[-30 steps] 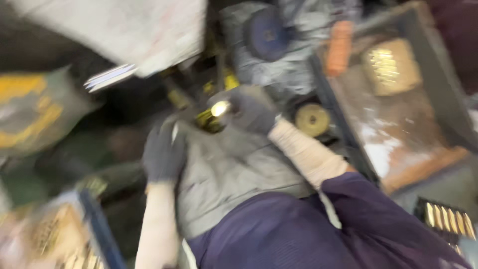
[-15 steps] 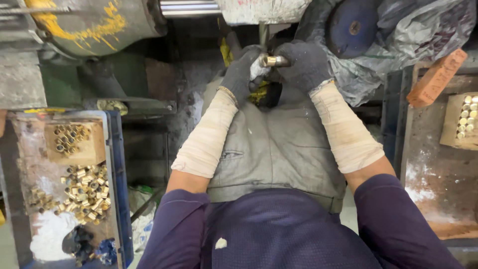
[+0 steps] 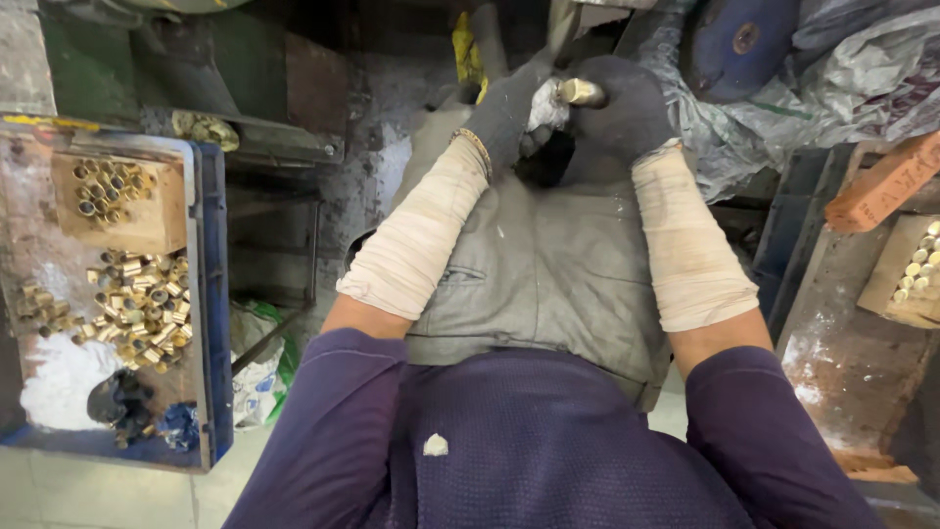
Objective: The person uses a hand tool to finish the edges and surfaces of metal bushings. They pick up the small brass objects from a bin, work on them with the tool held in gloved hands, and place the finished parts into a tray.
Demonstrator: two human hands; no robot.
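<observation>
Above lap, brass piece (image 3: 582, 92) between grips.

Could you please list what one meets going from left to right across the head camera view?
Blue tray with loose brass sleeves → left hand in a dark glove → small brass piece → right hand in a dark glove → orange brick → wooden block of brass pieces.

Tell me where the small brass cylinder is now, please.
In the head view, the small brass cylinder is at top centre, between the gloved left hand and right hand, beside a white cloth.
</observation>
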